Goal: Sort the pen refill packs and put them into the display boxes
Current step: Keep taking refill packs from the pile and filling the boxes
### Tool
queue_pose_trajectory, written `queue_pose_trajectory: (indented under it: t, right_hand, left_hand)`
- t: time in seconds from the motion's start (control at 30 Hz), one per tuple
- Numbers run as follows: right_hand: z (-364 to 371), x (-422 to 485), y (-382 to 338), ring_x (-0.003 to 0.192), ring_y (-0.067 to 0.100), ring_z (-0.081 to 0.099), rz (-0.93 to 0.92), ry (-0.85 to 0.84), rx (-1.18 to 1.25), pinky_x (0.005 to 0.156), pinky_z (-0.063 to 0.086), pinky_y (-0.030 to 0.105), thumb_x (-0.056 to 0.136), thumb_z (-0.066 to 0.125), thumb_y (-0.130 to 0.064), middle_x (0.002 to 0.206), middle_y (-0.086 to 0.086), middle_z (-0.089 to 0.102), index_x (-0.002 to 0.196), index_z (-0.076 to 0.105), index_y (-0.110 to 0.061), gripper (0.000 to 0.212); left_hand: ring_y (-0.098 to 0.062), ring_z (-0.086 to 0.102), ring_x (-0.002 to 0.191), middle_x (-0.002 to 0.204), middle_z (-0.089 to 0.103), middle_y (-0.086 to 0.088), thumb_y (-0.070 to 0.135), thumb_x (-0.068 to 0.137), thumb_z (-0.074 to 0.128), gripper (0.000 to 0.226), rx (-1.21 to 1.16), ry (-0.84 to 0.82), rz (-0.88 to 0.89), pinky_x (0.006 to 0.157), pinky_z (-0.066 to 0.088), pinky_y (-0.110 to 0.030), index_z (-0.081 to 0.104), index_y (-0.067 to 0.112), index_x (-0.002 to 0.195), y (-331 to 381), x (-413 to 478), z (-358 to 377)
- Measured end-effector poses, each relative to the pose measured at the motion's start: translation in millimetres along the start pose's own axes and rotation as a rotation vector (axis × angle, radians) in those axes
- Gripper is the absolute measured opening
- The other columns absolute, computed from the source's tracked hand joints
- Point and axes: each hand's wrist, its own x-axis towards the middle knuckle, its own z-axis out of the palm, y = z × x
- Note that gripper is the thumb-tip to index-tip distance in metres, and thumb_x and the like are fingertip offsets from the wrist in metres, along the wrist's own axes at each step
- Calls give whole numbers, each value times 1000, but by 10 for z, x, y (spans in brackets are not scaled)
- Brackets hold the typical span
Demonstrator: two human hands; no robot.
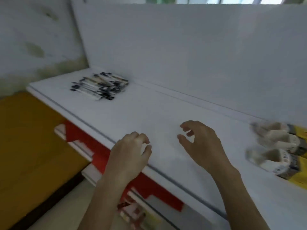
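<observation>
While both hands hover over a smooth white shelf (166, 103), refill packs lie at either end of it.

Seen from the head camera, the left hand (131, 155) sits at lower centre with its fingers curled loosely inward, thumb near the fingertips; whether it has hold of anything I cannot tell. The right hand (201, 143) beside it is half open, fingers bent like a claw, and holds nothing. A flat heap of slim black-and-white packs (99, 86) rests on the shelf at upper left, well apart from the hands. At the right edge, blurred glossy clear bags (279, 146) with white and yellow printed contents lie on the same shelf. A plain matte white panel (191, 52) rises behind. Below the shelf edge a red strip (99, 150) shows, with a mustard-yellow surface (29, 146) at lower left.
</observation>
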Motion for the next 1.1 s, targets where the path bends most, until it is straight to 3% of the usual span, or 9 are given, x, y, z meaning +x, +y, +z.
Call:
queue_pose_trajectory:
  t: [0.17,0.43,0.73,0.9,1.1]
  right_hand:
    - [879,435,-1114,89,8,53,-122,-91,67,72,40,25,89,54,-30,105,-12,58,115,56,-25,27]
    - [1871,912,-2183,92,13,57,-128,-168,143,78,47,32,88,54,-27,108,-7,61,113,58,-22,27]
    - [2413,1805,-2393,91,9,54,-85,-142,141,76,44,27,89,56,-28,108,-7,59,117,56,-19,29]
    - [2678,2360,-2457,106,17,50,-62,-71,143,86,41,27,88,57,-15,116,3,57,119,57,-11,31]
    - [2902,2615,-2453,96,21,54,7,-103,-117,82,46,35,84,62,-20,106,4,61,113,58,-15,30]
  left_hand:
    - [-7,53,99,107,57,13,42,92,44,25,151,41,-175,74,35,-20,58,29,109,-1043,-268,-654]
    - [-2,53,93,101,58,16,37,93,46,20,101,86,-242,73,45,-19,60,27,103,-2281,-370,-1329]
    - [-1,54,90,98,57,15,31,92,51,19,-78,39,-198,81,49,-24,62,25,106,-3098,581,-1247]
    - [-5,55,95,104,61,10,30,92,51,20,-128,-23,-169,83,50,-27,62,24,107,-3567,1180,-1173]
    - [-10,55,93,101,62,5,27,92,51,20,-213,-72,-124,83,50,-33,62,21,108,-3979,1702,-1068]
